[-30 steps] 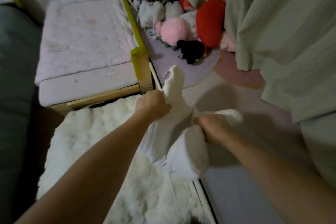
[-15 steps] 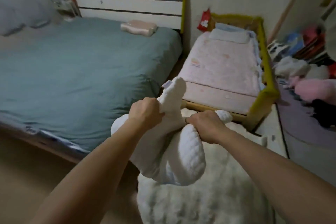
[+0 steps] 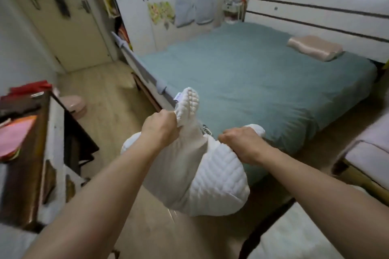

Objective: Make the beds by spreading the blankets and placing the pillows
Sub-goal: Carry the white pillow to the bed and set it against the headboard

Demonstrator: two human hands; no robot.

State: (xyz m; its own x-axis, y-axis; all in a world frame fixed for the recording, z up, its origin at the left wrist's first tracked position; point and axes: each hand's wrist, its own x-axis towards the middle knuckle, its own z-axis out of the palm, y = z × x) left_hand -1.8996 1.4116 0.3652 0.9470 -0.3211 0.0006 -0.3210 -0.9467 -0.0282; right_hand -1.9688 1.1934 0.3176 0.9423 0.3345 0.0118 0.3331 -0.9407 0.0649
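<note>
So you've got the white quilted pillow (image 3: 212,178) up in the air in front of you, over the wooden floor (image 3: 109,99) just off the near corner of the big bed (image 3: 252,82). Your left hand (image 3: 160,129) has its grip bunched tight around one corner of it, and that corner pokes up past your knuckles with a small tag showing beside it. Your right hand (image 3: 242,143) is clenched on the fabric at the other top corner, so the bulk of the pillow sags down between your forearms. The bed has a teal sheet pulled flat, and a pink contoured pillow (image 3: 315,47) lies up near the white headboard (image 3: 315,14), well apart from the one you're holding. A grey bed rail (image 3: 139,63) runs along the bed's far side. A smaller bed (image 3: 370,153) sits at your right edge, and a dark wooden bench (image 3: 27,153) with pink and red stuff on it is off to your left.
</note>
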